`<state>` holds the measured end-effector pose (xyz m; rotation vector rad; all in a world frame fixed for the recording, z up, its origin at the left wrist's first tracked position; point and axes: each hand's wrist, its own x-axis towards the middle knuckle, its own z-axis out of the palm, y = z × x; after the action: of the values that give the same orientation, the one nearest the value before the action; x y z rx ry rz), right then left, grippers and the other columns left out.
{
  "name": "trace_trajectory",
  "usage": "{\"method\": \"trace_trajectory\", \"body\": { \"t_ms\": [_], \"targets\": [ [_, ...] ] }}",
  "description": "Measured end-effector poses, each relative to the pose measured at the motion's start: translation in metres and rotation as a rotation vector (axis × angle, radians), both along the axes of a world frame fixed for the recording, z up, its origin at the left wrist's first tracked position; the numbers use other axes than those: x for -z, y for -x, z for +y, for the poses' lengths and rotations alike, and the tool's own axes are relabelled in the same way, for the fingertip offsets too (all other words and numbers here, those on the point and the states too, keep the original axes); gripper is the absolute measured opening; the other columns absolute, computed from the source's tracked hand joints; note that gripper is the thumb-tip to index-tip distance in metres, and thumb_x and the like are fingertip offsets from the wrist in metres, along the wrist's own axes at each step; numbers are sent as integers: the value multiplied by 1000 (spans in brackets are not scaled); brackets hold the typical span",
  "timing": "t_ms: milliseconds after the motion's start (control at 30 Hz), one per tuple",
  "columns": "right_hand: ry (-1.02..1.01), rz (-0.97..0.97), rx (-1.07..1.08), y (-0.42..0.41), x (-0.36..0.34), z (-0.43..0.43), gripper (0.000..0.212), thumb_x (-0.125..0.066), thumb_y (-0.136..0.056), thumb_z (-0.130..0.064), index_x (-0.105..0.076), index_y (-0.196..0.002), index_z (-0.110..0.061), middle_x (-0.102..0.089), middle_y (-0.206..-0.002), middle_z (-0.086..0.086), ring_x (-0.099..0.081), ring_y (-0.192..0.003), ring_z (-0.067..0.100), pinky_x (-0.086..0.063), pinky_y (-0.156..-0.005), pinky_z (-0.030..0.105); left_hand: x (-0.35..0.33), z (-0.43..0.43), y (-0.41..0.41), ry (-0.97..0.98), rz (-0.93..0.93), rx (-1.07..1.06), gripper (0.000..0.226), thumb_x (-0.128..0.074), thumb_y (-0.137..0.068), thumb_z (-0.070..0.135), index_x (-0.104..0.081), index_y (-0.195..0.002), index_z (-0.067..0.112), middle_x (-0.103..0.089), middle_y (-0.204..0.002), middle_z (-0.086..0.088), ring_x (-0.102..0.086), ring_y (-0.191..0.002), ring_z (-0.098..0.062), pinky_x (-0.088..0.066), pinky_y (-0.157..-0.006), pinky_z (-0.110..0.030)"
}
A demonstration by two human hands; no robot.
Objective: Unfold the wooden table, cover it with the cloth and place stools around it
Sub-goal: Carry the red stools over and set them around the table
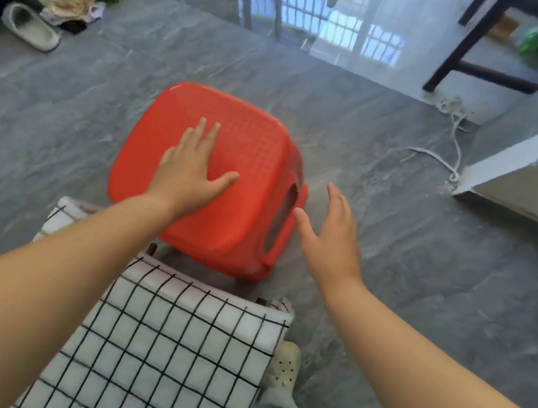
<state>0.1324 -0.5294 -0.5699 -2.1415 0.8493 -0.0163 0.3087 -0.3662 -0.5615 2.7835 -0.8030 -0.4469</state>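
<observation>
A red plastic stool (242, 165) stands on the grey floor just beyond the table. My left hand (193, 167) lies flat on its seat with fingers spread. My right hand (332, 233) hovers open beside the stool's right side, near the handle slot, apart from it. A white cloth with a black grid (171, 345) covers the table below my arms; dark wood shows only at the table's far edge (262, 301).
A grey slipper (29, 26) and a pile of clothes (75, 9) lie at the far left. A white cord (449, 142) trails by a wall corner (524, 174) on the right. A dark furniture frame (468, 52) stands at the back right. My foot (284, 365) is beside the table.
</observation>
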Motion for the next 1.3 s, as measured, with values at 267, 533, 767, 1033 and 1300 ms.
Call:
{"method": "trace_trajectory", "body": {
  "t_ms": [267, 533, 767, 1033, 1300],
  "targets": [
    [357, 22, 255, 197, -51, -130, 73, -46, -93, -49, -23, -151, -11, -10, -161, 11, -7, -149, 25, -10, -119, 40, -62, -176, 160, -107, -198, 533, 86, -32, -82, 69, -3, -151, 25, 2, -159, -6, -2, -146, -29, -13, -112, -55],
    [441, 177, 739, 586, -70, -178, 76, -55, -89, -49, -33, -146, -4, -24, -156, 20, -25, -143, 36, -25, -114, 47, -73, -313, 472, -105, -261, 965, 85, -3, -78, 78, 10, -149, 31, 12, -159, -2, 9, -145, -25, -6, -115, -53],
    [420, 412, 1123, 937, -90, -126, 79, -52, -89, -52, -28, -147, -5, -21, -157, 19, -19, -145, 33, -17, -118, 42, -69, -355, 860, -23, -174, 1370, 84, -1, -80, 75, 12, -149, 28, 13, -158, -2, 8, -145, -26, -8, -116, -51],
    [265, 616, 1486, 1155, -103, -2, 81, -41, -92, -58, -15, -152, -10, -10, -161, 11, -4, -149, 24, -6, -121, 39, -72, -318, 1117, 17, -97, 1840, 79, 6, -78, 74, 31, -139, 31, 20, -157, 0, 13, -145, -24, -7, -116, -50],
    [16, 731, 1995, 1222, -79, 158, 80, -59, -88, -46, -26, -148, -3, -21, -156, 22, -17, -145, 34, -14, -119, 45, -53, -241, 1215, -64, -43, 2135, 78, 3, -78, 75, 40, -133, 33, 24, -155, -1, 16, -144, -25, -6, -116, -50]
  ]
}}
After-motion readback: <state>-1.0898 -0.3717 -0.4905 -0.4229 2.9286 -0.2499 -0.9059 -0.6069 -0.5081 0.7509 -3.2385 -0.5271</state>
